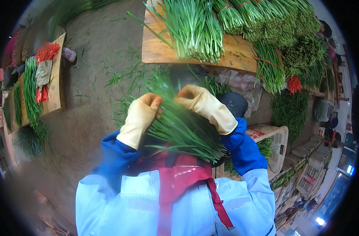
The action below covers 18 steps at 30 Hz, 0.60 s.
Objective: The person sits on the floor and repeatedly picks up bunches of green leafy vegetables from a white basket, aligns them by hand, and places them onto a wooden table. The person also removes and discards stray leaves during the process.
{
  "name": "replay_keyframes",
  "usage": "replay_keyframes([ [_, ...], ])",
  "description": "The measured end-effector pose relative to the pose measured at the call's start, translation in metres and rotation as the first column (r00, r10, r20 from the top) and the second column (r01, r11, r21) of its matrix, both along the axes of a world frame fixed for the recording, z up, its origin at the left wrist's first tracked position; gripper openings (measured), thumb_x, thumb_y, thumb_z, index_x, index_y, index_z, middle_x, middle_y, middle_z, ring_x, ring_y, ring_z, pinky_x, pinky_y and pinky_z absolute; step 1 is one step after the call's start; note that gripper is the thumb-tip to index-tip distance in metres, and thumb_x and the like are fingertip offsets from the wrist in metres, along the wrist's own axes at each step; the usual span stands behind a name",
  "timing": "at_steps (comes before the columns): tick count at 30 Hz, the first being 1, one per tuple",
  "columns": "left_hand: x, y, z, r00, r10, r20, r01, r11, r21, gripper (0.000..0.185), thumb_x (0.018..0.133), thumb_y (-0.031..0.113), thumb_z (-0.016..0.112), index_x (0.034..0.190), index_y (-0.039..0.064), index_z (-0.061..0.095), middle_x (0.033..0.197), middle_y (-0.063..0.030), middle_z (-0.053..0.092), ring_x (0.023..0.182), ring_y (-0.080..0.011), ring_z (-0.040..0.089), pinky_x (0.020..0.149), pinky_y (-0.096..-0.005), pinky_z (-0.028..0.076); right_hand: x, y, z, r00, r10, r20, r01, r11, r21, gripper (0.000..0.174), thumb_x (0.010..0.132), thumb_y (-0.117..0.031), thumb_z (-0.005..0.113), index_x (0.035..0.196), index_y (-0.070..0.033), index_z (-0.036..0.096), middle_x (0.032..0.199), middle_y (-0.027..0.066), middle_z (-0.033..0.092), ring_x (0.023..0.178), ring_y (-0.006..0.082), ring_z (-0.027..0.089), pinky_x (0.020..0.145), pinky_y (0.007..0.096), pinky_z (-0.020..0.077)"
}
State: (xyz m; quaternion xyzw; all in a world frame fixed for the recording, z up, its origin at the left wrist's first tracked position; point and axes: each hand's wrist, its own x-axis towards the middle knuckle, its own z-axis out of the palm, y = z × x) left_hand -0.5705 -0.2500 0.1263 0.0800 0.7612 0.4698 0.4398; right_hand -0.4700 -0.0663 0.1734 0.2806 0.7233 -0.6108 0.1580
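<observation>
A loose bunch of green garlic chives (185,129) lies across my lap, its cut ends toward the lower right and its leaf tips blurred between my hands. My left hand (142,115), in a cream rubber glove, has its thumb and fingers closed on leaves at the bunch's left side. My right hand (207,106), gloved the same way, bends over the upper right side with its fingers curled around some leaves. The blur partly hides its fingertips. Below the bunch is my dark red apron (182,183).
Ahead stands a wooden table (159,47) with loose chives (194,29) and tied bundles (271,23). Chive scraps (123,76) litter the floor. At right is a plastic crate (278,147) holding greens. Another wooden board (54,94) at left bears chives and red ties (46,53).
</observation>
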Motion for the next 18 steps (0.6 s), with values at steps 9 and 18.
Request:
replay_keyframes([
  [9, -0.002, -0.002, 0.071, 0.992, 0.102, 0.068, -0.119, 0.931, 0.345, 0.027, 0.099, 0.019, 0.060, 0.120, 0.002, 0.063, 0.077, -0.0038, 0.063, 0.060, -0.0096, 0.057, 0.057, -0.0226, 0.047, 0.012, 0.000, -0.027, 0.962, -0.197, -0.188, 0.183, 0.979, -0.090, 0.018, 0.093, -0.019, 0.068, 0.098, -0.004, 0.061, 0.085, 0.0021, 0.064, 0.074, 0.0074, 0.054, 0.066, 0.0240, 0.0455],
  [18, 0.026, 0.001, 0.057, 0.988, 0.014, 0.155, -0.045, 0.980, 0.194, 0.028, 0.101, 0.021, 0.055, 0.118, 0.001, 0.063, 0.077, -0.0045, 0.064, 0.060, -0.0099, 0.057, 0.059, -0.0230, 0.048, 0.002, 0.014, -0.042, 0.833, -0.378, -0.404, 0.317, 0.924, -0.211, 0.038, 0.092, -0.019, 0.070, 0.125, -0.007, 0.057, 0.105, 0.0056, 0.068, 0.078, 0.0094, 0.061, 0.067, 0.0235, 0.0501],
])
